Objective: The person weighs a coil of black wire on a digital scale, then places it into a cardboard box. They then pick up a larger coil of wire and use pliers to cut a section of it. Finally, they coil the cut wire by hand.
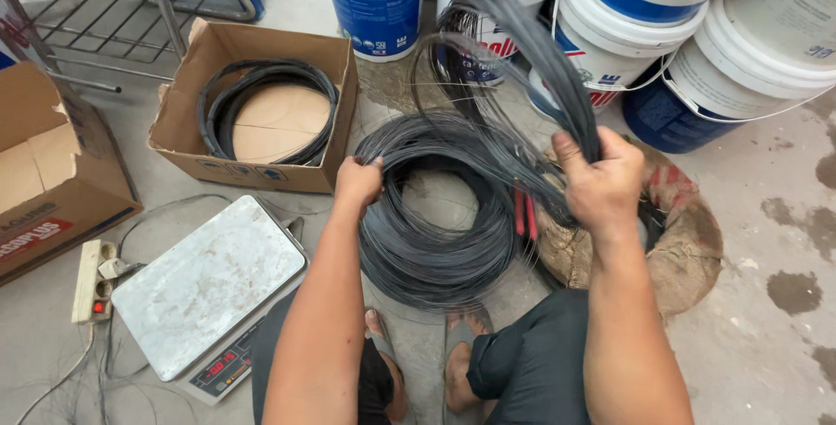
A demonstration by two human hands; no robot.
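- Nearest: the person's knees and sandalled feet (453, 364), tucked against the near rim of the wire coil; no free floor between body and coil
- Near left: digital scale (209, 281), steel platform bare, nothing weighed on it at this moment; power strip (94, 279) just left of it, its cord trailing over the floor, with loose wire strands lying there too
- Middle: big coil of dark wire (435, 220) lies flat on the concrete, most of its turns still wound and resting
- Left hand (359, 181) closed on the far-left rim of that coil, fingers curled over the strands, pinning it
- Right hand (601, 183) fisted tight around a lifted bundle of loops (531, 42), raised up and far; stray turns fan between bundle and coil
- Judgement: separation is partway, one bundle is drawn off, the bulk remains on the floor
- Right: burlap-wrapped ring (688, 251) touches the coil's right side; something red shows between them, too hidden to name
- Far left: open cardboard box (183, 129) already holds a small black coil (266, 107); a second box (52, 172) stands at the left edge
- Far: paint buckets (610, 24) wall in the top and right, close behind the raised loops; metal rack (104, 16) far left
- Open room: bare floor on the right only
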